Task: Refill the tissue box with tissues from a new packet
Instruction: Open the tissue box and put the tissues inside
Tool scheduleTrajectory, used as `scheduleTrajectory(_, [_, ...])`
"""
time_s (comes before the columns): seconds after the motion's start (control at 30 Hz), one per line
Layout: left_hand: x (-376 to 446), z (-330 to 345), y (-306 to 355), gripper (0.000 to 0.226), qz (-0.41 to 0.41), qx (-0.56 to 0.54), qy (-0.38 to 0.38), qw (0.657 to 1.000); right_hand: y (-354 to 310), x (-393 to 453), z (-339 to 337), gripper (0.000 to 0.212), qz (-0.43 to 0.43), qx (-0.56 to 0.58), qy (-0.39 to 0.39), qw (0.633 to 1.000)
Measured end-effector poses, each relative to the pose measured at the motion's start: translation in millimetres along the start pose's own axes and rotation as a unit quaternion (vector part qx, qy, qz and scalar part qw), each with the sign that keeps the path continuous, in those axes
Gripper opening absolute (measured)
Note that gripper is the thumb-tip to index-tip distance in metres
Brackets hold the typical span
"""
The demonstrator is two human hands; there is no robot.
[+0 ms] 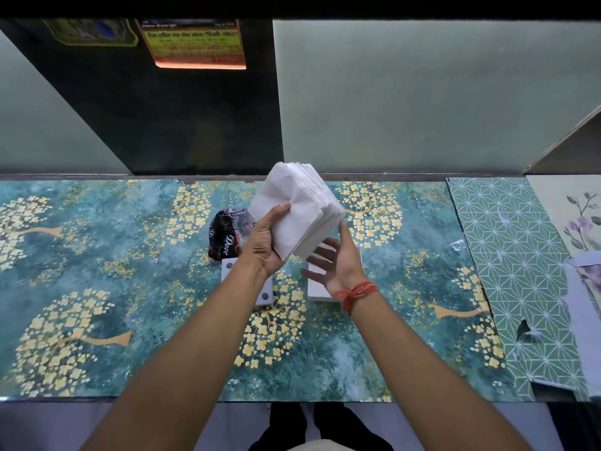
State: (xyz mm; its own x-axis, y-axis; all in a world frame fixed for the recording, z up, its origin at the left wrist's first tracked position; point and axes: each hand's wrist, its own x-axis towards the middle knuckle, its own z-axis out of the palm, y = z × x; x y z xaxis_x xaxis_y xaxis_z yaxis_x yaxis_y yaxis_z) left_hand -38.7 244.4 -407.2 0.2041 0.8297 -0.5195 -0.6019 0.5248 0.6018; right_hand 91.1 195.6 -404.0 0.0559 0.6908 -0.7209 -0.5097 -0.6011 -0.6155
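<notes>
A thick stack of white tissues [297,206] is held up above the table, tilted and fanned at its upper edge. My left hand [265,242] grips its lower left side, thumb on top. My right hand [335,260] is palm up under the stack's right edge, fingers spread, fingertip touching the tissues. Below my right hand lies a white box part [317,292] on the table. A second white flat part with round dots [265,296] lies under my left forearm. The crumpled black packet wrapper [227,234] sits just left of my left hand.
The table [97,271] has a teal cover with yellow flower trees. A green geometric sheet [514,255] and floral papers [579,222] lie at the right end. A wall and a dark panel with a poster [195,43] stand behind.
</notes>
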Motion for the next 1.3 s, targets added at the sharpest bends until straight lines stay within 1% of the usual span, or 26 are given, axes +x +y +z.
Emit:
scheduleTrajectory(0.13, [-6.7,3.1,-6.3,0.015,-0.042,0.062,-0.012,0.997,-7.3,10.4,-10.4,0.071,0.011,0.152,-0.032,0.988])
scheduleTrajectory(0.2, [-7.9,3.8,-8.3,0.013,-0.058,0.095,-0.013,0.994,-11.2,13.9,-17.4,0.073,-0.001,0.188,-0.055,0.981])
scheduleTrajectory(0.27, [-8.3,4.1,-10.8,0.015,-0.069,0.13,-0.012,0.989,-14.4,16.1,-24.3,0.077,-0.006,0.223,-0.105,0.969])
scheduleTrajectory(0.33, [-8.6,4.5,-13.9,0.023,-0.069,0.174,-0.007,0.982,-17.2,15.6,-29.1,0.074,-0.014,0.257,-0.148,0.955])
scheduleTrajectory(0.37, [-7.6,4.3,-16.0,0.028,-0.066,0.198,-0.002,0.978,-18.2,16.1,-31.8,0.072,-0.021,0.258,-0.155,0.954])
scheduleTrajectory(0.43, [-6.4,5.9,-20.1,0.03,-0.05,0.227,0.013,0.973,-17.8,17.9,-37.3,0.074,-0.034,0.235,-0.155,0.959])
scheduleTrajectory(0.53, [-5.4,13.1,-26.2,0.022,-0.016,0.231,0.034,0.972,-14.4,19.3,-40.2,0.077,-0.042,0.229,-0.149,0.961])
scheduleTrajectory(0.6, [-4.2,16.3,-31.1,0.02,0.003,0.234,0.052,0.971,-12.3,18.9,-41.3,0.078,-0.044,0.219,-0.145,0.964])
scheduleTrajectory(0.67, [-5.7,17.7,-33.7,0.026,-0.01,0.218,0.058,0.974,-12.5,16.6,-41.1,0.079,-0.042,0.201,-0.145,0.968])
scheduleTrajectory(0.73, [-6.3,14.8,-36.3,0.041,-0.048,0.193,0.057,0.978,-13.1,14.8,-40.7,0.077,-0.047,0.17,-0.143,0.974])
scheduleTrajectory(0.77, [-6.9,13.0,-37.2,0.042,-0.063,0.18,0.058,0.98,-13.8,14.3,-41.0,0.074,-0.055,0.143,-0.135,0.979])
scheduleTrajectory(0.83, [-8.8,10.3,-38.5,0.042,-0.068,0.166,0.076,0.981,-17.6,13.9,-42.8,0.067,-0.087,0.053,-0.113,0.988])
scheduleTrajectory(0.9, [-7.9,6.6,-40.6,0.055,-0.062,0.166,0.078,0.981,-25.1,14.1,-47.6,0.067,-0.122,-0.058,-0.069,0.988])
scheduleTrajectory(0.93, [-9.5,7.1,-40.1,0.058,-0.056,0.171,0.075,0.981,-29.3,15.7,-50.6,0.068,-0.132,-0.092,-0.05,0.986])
scheduleTrajectory(0.97, [-9.9,7.7,-40.9,0.056,-0.052,0.173,0.072,0.981,-32.2,16.0,-52.6,0.067,-0.131,-0.1,-0.042,0.985])
scheduleTrajectory(1.03, [-9.3,11.0,-44.5,0.054,-0.047,0.167,0.069,0.982,-33.5,15.2,-52.8,0.065,-0.117,-0.097,-0.059,0.987])
scheduleTrajectory(1.07, [-8.6,13.8,-46.6,0.058,-0.037,0.167,0.074,0.982,-30.9,16.7,-52.1,0.062,-0.117,-0.108,-0.071,0.985])
scheduleTrajectory(1.13, [-4.9,17.3,-51.1,0.07,-0.015,0.186,0.088,0.978,-26.6,16.5,-48.4,0.043,-0.139,-0.14,-0.082,0.977])
scheduleTrajectory(1.17, [-3.4,17.5,-51.6,0.071,-0.021,0.197,0.095,0.976,-25.9,15.8,-47.6,0.036,-0.15,-0.15,-0.084,0.974])
scheduleTrajectory(1.2, [-3.1,16.9,-50.2,0.065,-0.034,0.205,0.097,0.973,-26.3,15.4,-47.8,0.036,-0.155,-0.156,-0.083,0.972])
scheduleTrajectory(1.27, [-5.4,14.9,-45.4,0.045,-0.071,0.207,0.081,0.972,-26.6,20.1,-53.2,0.048,-0.147,-0.166,-0.07,0.972])
scheduleTrajectory(1.3, [-5.3,13.0,-43.7,0.041,-0.088,0.201,0.072,0.973,-25.6,23.7,-56.6,0.049,-0.136,-0.175,-0.056,0.973])
